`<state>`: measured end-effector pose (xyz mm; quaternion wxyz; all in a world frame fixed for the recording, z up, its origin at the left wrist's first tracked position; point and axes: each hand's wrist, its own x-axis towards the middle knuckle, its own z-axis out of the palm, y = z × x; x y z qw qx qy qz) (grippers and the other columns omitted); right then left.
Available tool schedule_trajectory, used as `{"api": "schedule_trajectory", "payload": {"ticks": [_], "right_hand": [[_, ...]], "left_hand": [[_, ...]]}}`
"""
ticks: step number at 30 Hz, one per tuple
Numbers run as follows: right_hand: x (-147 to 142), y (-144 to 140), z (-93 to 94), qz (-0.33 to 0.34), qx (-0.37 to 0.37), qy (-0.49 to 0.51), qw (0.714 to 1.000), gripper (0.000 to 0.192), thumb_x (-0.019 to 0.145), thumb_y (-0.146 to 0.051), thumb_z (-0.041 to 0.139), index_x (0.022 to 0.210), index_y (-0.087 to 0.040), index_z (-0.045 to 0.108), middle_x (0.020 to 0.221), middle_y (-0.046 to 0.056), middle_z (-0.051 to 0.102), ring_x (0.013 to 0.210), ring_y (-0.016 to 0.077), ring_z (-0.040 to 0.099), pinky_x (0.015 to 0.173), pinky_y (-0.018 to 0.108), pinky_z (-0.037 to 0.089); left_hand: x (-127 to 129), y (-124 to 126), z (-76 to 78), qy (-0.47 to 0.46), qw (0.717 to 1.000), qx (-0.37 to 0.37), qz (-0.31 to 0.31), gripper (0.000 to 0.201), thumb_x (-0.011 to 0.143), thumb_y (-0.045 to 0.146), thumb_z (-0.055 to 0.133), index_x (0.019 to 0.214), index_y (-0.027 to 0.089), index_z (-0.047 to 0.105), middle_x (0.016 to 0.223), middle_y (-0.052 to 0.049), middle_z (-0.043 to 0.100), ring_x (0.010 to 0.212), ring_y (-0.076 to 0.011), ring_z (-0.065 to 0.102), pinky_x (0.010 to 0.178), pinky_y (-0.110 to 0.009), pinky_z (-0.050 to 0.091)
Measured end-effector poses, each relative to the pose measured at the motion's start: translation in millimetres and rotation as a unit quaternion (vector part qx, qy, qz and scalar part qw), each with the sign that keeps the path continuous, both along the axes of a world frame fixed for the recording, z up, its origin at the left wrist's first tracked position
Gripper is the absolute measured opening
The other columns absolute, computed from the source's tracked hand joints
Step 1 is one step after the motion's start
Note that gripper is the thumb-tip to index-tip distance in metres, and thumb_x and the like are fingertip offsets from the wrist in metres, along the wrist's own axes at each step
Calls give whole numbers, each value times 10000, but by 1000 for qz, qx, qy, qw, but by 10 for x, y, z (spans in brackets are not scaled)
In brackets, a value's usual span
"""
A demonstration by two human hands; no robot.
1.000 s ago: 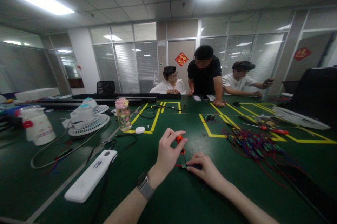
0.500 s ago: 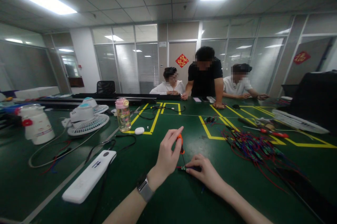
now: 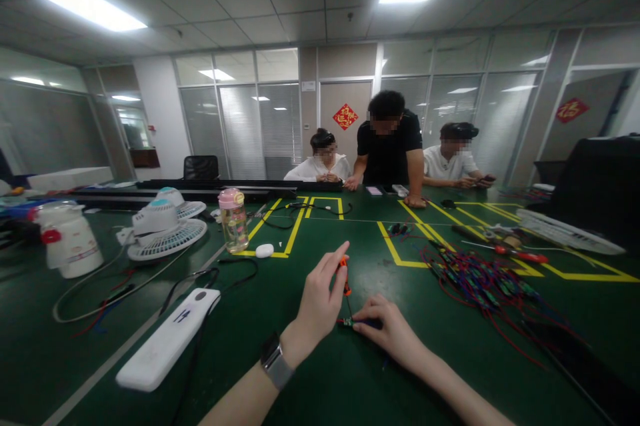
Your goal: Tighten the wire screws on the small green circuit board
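My left hand (image 3: 320, 291), with a watch on its wrist, is closed on the orange handle of a screwdriver (image 3: 347, 289). The shaft points down, its tip at a small green circuit board (image 3: 347, 323) with a red wire at its left end. From the right, my right hand (image 3: 387, 331) pinches the board's right end between thumb and fingers, low over the green table (image 3: 320, 393). Part of the board is hidden under those fingertips.
A tangled pile of wired boards (image 3: 483, 279) lies to the right, near a red-handled screwdriver (image 3: 523, 253). Left are a white power strip (image 3: 170, 339), a fan (image 3: 167, 239) and a pink-lidded bottle (image 3: 233, 223). Three people are across the table.
The screwdriver handle has turned and shifted slightly in my left hand. My right hand still steadies the board. At the far right, a person's hands have drawn together.
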<state>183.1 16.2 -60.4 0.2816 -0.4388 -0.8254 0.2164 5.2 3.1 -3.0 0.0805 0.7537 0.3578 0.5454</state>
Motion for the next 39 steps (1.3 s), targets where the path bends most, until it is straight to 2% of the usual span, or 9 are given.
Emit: {"api": "schedule_trajectory", "payload": {"ticks": [6, 13, 19, 25, 31, 36, 39], "right_hand": [[1, 1, 1, -4, -5, -1, 1000, 153, 825, -310, 657, 890, -243, 778, 869, 55, 687, 868, 216, 584, 794, 311, 439], [-13, -17, 29, -3, -5, 2, 1000, 140, 821, -276, 660, 887, -243, 779, 867, 54, 690, 868, 213, 590, 796, 310, 436], [-8, -1, 8, -8, -2, -5, 1000, 140, 817, -304, 665, 883, -255, 779, 862, 51, 689, 864, 213, 585, 794, 313, 433], [-1, 13, -8, 0, -2, 6, 1000, 138, 819, -285, 668, 891, -250, 780, 858, 51, 688, 862, 213, 586, 788, 307, 434], [-2, 15, -12, -4, 2, 5, 1000, 129, 814, -278, 677, 885, -253, 781, 853, 50, 682, 850, 210, 586, 781, 307, 438], [1, 2, -7, -5, -2, 13, 1000, 130, 816, -277, 674, 883, -244, 781, 854, 52, 682, 859, 212, 587, 795, 309, 440], [2, 2, -14, -4, -2, 9, 1000, 134, 818, -279, 672, 890, -242, 780, 862, 53, 684, 860, 212, 585, 797, 311, 436]], "left_hand": [[-14, -1, 14, 24, 999, 22, 28, 304, 946, 248, 485, 1242, 222, 549, 909, -35, 597, 827, -159, 583, 750, -287, 496], [9, 16, -47, 29, 999, 9, 31, 419, 972, 226, 404, 1390, 240, 403, 1060, -69, 610, 917, -168, 602, 824, -318, 509], [-16, 29, -38, 40, 998, 36, 42, 352, 927, 270, 526, 1277, 233, 525, 903, -31, 607, 828, -163, 593, 768, -298, 509], [-8, 2, -5, 14, 998, 42, 35, 363, 976, 195, 376, 1320, 210, 491, 1051, -75, 605, 949, -167, 595, 836, -295, 497], [-33, 7, 5, 17, 996, 48, 70, 221, 925, 272, 530, 1109, 195, 625, 862, -31, 552, 784, -151, 567, 715, -267, 486], [-26, 2, 15, 4, 999, 28, 26, 358, 983, 191, 362, 1315, 214, 493, 1049, -61, 586, 949, -154, 579, 841, -286, 482], [-26, 18, 5, 6, 999, 33, 35, 325, 959, 221, 455, 1274, 209, 534, 959, -43, 587, 877, -152, 577, 795, -279, 485]]}}
